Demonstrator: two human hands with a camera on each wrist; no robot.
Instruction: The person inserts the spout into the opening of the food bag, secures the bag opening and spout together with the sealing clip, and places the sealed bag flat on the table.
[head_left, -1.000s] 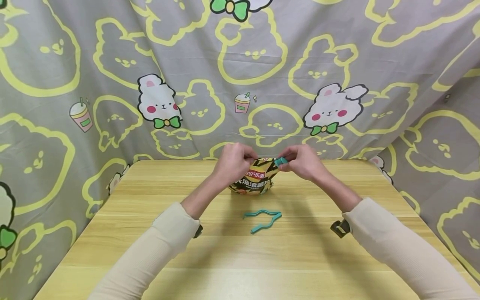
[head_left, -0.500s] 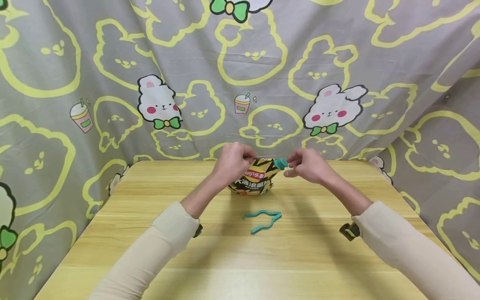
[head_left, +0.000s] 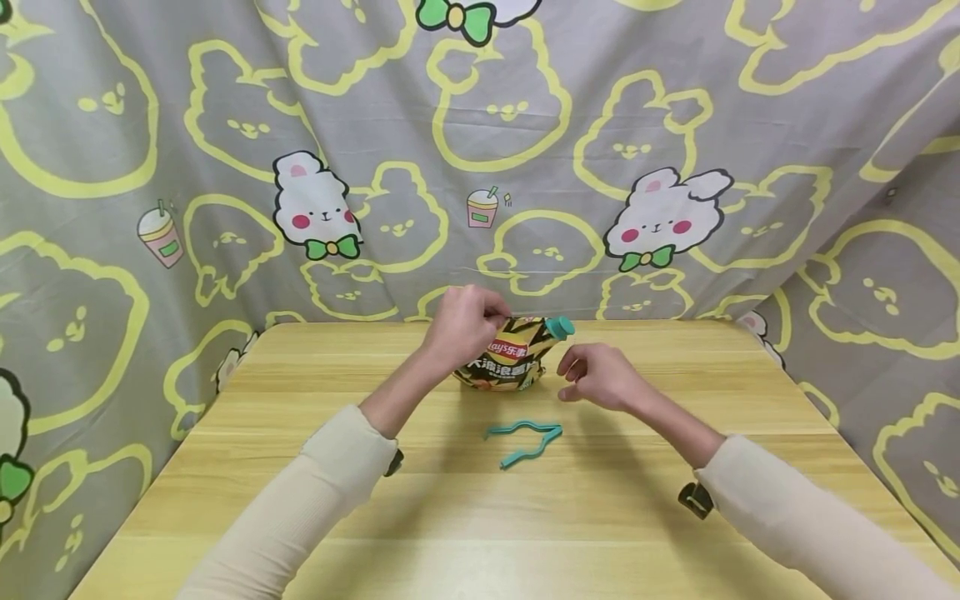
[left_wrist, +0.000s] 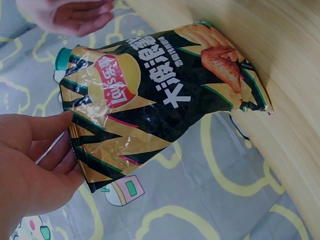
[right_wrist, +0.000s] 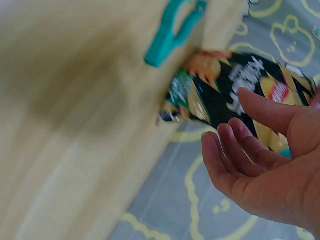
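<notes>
A black-and-gold bag of potato chips stands at the table's far side. My left hand pinches its top edge between thumb and fingers; the left wrist view shows this grip plainly. On the bag's right top corner sits a small teal round-ended piece, seen also as a teal cap shape in the left wrist view. Apart from the bag, my right hand hovers at its right with loosely bent fingers and nothing in them. In front of the bag lies a teal V-shaped bag clip, its two arms spread.
The wooden table reaches back to a grey curtain with yellow outlines and cartoon rabbits. Dark straps show by the sleeve cuffs.
My right hand has let go of the teal piece at the bag's corner, then moved down and toward me. The left hand keeps its grip, and the clip has not moved.
</notes>
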